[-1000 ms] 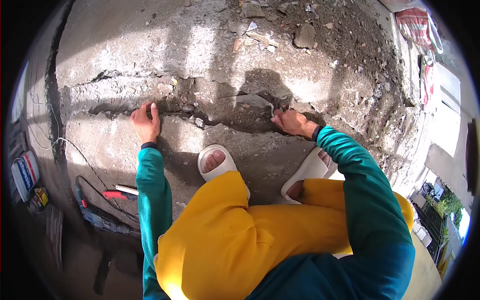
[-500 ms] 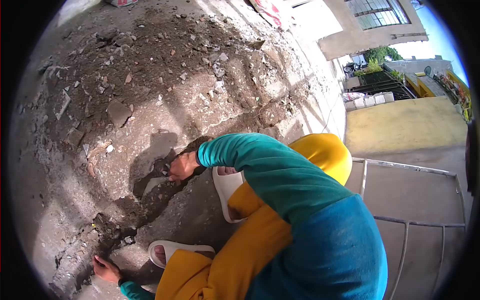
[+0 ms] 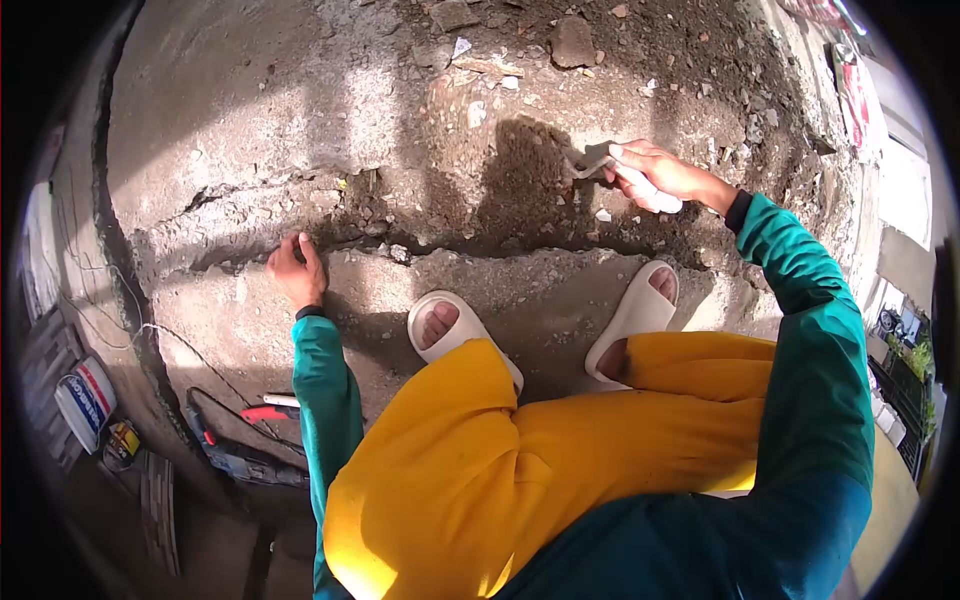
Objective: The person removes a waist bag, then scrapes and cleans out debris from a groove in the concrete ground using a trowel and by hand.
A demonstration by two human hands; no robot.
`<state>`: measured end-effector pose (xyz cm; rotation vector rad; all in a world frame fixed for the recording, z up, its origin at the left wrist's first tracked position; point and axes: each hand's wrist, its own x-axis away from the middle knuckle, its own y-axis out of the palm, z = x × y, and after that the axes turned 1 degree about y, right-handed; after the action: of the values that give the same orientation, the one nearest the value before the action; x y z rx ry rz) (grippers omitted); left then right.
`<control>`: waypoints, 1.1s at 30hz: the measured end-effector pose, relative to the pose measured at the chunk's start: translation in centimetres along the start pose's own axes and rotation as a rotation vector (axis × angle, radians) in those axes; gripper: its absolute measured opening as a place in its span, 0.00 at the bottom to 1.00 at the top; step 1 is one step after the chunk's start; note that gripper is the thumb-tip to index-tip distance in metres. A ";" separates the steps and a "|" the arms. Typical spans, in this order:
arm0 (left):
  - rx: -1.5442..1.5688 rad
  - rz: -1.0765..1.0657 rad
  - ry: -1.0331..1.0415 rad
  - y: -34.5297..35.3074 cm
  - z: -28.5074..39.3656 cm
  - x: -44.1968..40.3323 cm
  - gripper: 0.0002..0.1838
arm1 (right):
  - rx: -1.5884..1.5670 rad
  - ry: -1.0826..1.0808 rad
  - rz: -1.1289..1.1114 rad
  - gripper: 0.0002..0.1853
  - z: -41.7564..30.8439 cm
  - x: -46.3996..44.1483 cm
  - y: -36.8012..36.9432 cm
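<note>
My right hand (image 3: 655,172) is closed round the pale handle of a trowel (image 3: 640,192). Its grey metal part (image 3: 590,160) points left, seen nearly edge-on above the loose dirt. On the left, my left hand (image 3: 298,272) is at the edge of a broken concrete slab (image 3: 370,285), fingers loosely bent and apart, with nothing visible in it. Between slab and rubble runs a narrow trench (image 3: 520,240) of dark soil. Small stones (image 3: 398,253) lie along it near the left hand.
My sandalled feet (image 3: 440,325) stand on the slab. At lower left lie a corded power tool (image 3: 240,462), a red-handled tool (image 3: 268,413) and a white container (image 3: 85,400). A flat stone (image 3: 572,42) and rubble cover the ground ahead. A sack (image 3: 855,95) is at right.
My view has swung left, bringing the tools at lower left into sight. My right hand has lifted the trowel out of the trench. The left hand stays by the slab edge.
</note>
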<state>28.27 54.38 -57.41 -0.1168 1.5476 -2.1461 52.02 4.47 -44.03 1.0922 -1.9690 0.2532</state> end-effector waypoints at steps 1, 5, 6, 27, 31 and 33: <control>0.019 -0.008 -0.009 0.0 -0.1 0.1 0.12 | -0.010 0.006 0.011 0.24 -0.4 0.3 0.2; 0.046 0.012 -0.004 0.3 -0.3 0.1 0.12 | 0.330 0.069 -0.149 0.18 -0.3 2.5 1.2; 0.055 0.011 -0.005 0.2 -0.4 0.2 0.12 | 0.479 0.041 -0.203 0.15 1.0 2.6 1.4; 0.023 0.022 0.025 0.3 -0.4 0.2 0.12 | 1.343 0.197 0.087 0.13 11.2 -1.0 4.2; 0.044 -0.003 -0.010 -0.1 0.2 0.1 0.12 | 1.369 0.109 -0.196 0.18 8.5 -1.6 0.1; 0.025 0.006 -0.012 0.1 -0.2 0.1 0.12 | 1.327 0.092 -0.188 0.18 8.2 -1.9 0.4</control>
<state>28.12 54.51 -57.65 -0.1161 1.5125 -2.1548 47.46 1.54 -50.47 1.9635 -1.4659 1.6053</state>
